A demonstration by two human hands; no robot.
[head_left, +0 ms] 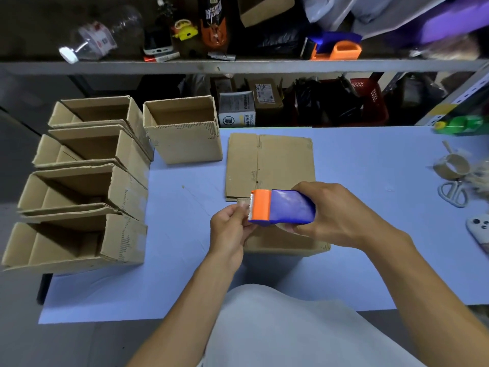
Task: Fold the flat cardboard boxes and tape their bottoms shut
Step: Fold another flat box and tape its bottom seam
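While the right hand point(328, 213) grips the dispenser point(281, 207) above a box point(285, 245) near the table's point(370, 168) front, the left hand point(231, 226) pinches its tape end. Flat cardboard point(272, 165) lies just behind.

Blue table point(370, 160), flat cardboard point(277, 160), scissors point(453, 193)

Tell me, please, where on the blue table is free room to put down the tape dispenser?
Bare blue table lies right of the flat brown cardboard sheet, before the cream scissors. Another free patch sits between the row of folded brown cardboard boxes and the left hand. The left edge is crowded with boxes; the far right holds scissors, an empty tape core and a white phone.
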